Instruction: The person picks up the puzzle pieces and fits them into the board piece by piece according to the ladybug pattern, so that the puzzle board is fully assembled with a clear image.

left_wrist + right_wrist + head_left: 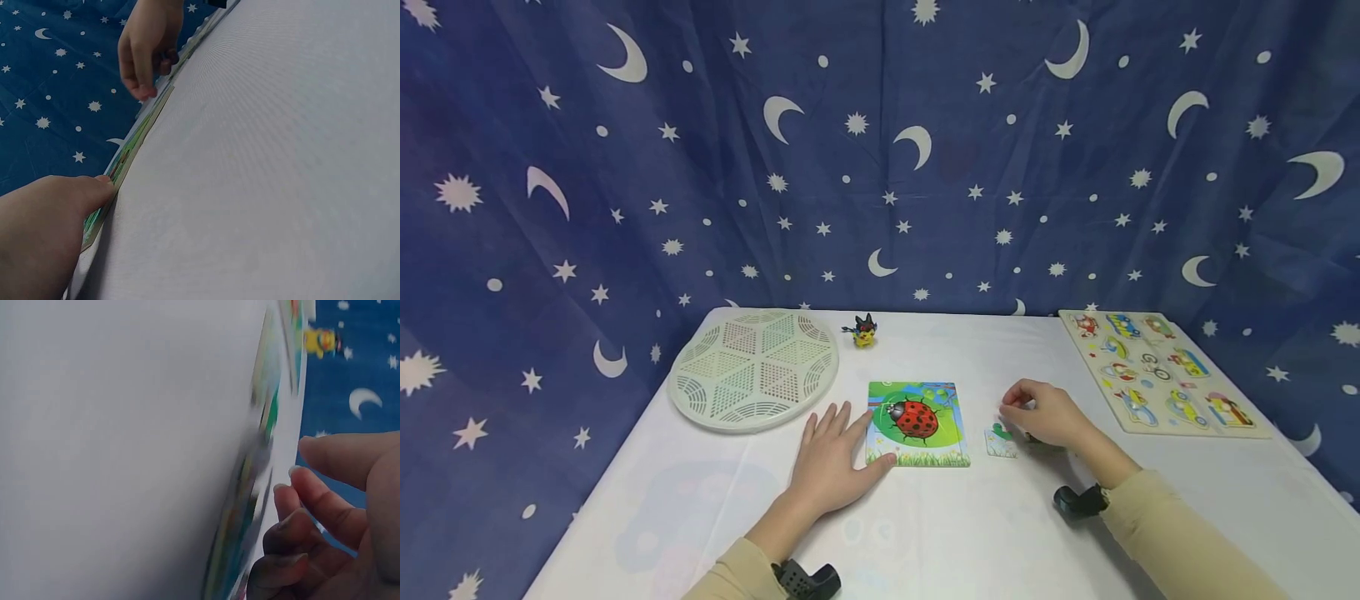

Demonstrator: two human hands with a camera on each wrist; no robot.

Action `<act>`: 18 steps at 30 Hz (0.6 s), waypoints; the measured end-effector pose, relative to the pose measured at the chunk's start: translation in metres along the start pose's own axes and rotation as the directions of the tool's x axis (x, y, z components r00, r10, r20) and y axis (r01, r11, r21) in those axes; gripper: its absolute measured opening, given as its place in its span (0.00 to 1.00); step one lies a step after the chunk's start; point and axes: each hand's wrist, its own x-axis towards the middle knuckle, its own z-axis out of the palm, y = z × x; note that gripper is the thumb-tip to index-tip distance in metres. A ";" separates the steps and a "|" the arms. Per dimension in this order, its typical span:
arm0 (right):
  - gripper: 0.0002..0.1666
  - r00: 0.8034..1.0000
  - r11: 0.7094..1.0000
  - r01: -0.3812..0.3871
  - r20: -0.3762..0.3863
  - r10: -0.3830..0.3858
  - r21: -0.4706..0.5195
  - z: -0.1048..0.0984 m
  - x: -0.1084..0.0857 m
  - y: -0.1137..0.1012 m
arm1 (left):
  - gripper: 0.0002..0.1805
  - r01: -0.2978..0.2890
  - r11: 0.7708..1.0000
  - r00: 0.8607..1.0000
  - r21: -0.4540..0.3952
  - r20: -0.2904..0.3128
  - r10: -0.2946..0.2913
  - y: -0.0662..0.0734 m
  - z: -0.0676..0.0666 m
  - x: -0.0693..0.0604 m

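A ladybug board point(955, 433) lies flat on a white tablecloth point(940, 542), directly beside the person's left hand point(831, 467). That hand is spread wide, its fingers stretched along the left side of the board and its thumb resting on the near left corner.

The right hand point(1048, 414) hangs to the right of the ladybug board, well apart from it. Its fingers are bent, with a narrow gap between thumb and forefinger and nothing visible in that gap. Below the fingertips, near the right edge of the ladybug board, lies 1 pale puzzle piece point(1002, 443) with a green patch. More pieces lie under the right hand, partly hidden and blurred in the right wrist view, so their number cannot be told.

Behind and to the left of the ladybug board sits a round tray point(752, 428) with a pierced star pattern. Behind and to the right of it lies a vehicle board point(1165, 427), bearing colourful pictures of vehicles. A small black-and-yellow toy point(864, 331) stands behind the ladybug board, slightly left of its middle.
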 end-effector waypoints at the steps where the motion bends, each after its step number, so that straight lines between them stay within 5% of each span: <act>1: 0.11 1.000 1.000 -0.011 -0.001 0.011 -0.001 -0.004 -0.001 0.005 | 0.44 0.001 1.000 1.000 0.000 -0.001 -0.001 0.000 0.000 0.000; 10: 0.22 0.992 0.991 -0.117 -0.053 0.113 -0.064 -0.037 -0.013 0.045 | 0.44 -0.001 1.000 1.000 -0.006 0.001 0.001 0.000 0.000 0.000; 18: 0.31 0.973 0.972 -0.228 -0.033 0.226 -0.060 -0.051 -0.015 0.054 | 0.44 -0.002 1.000 1.000 -0.009 -0.008 0.002 0.000 0.000 0.000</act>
